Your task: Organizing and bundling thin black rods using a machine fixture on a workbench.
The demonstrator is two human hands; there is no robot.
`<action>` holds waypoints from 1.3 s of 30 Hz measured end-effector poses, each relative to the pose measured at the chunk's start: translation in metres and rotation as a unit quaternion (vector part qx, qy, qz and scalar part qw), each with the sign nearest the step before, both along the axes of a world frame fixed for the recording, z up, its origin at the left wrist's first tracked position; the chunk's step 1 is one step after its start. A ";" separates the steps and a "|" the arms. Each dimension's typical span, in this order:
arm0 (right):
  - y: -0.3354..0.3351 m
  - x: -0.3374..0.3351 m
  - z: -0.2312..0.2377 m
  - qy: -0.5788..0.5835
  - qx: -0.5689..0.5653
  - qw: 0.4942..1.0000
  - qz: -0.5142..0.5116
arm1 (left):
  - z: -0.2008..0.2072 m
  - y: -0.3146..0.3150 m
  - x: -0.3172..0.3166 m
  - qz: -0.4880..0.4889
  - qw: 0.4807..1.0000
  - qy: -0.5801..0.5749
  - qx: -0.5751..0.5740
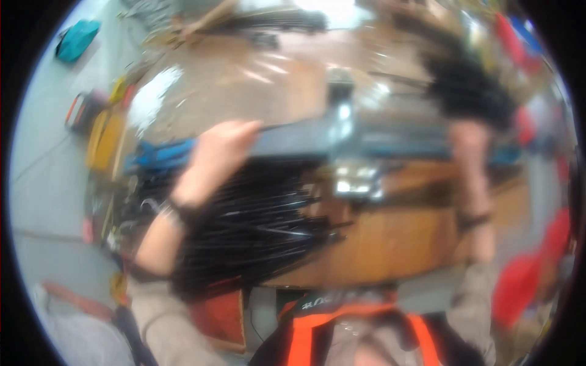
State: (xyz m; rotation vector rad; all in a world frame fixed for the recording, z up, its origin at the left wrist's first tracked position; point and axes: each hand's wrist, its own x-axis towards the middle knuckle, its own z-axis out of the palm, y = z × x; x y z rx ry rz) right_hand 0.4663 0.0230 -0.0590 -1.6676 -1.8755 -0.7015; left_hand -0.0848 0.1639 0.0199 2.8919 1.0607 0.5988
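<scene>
My left hand (224, 146) is curled closed over the left part of a long grey-blue bar or rail (293, 139) that runs across the table. What its fingers hold, if anything, is hidden. My right hand (470, 139) is stretched out to the right end of that rail, just below a dark bundle (467, 88). Its fingers are smeared by motion. A pile of thin black rods or strips (250, 226) lies below my left hand. A shiny metal fixture (343, 119) sits across the middle of the rail.
The brown wooden table (397, 244) carries all this. Another person's arm (207, 18) reaches in at the far left. A yellow object (104, 139) stands by the left edge, and a teal item (77, 40) lies beyond it. Something red (519, 283) is at the right.
</scene>
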 end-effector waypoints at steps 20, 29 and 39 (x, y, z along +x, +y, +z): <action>-0.021 0.035 -0.016 0.045 -0.048 0.996 -0.061 | -0.069 0.014 0.108 -0.069 0.978 -0.193 0.050; -0.037 -0.100 0.013 -0.022 0.001 0.997 0.075 | -0.052 0.009 0.119 -0.014 0.999 -0.036 -0.032; -0.046 -0.155 -0.004 0.131 -0.052 0.988 0.065 | -0.054 0.017 0.120 -0.020 0.997 -0.039 -0.070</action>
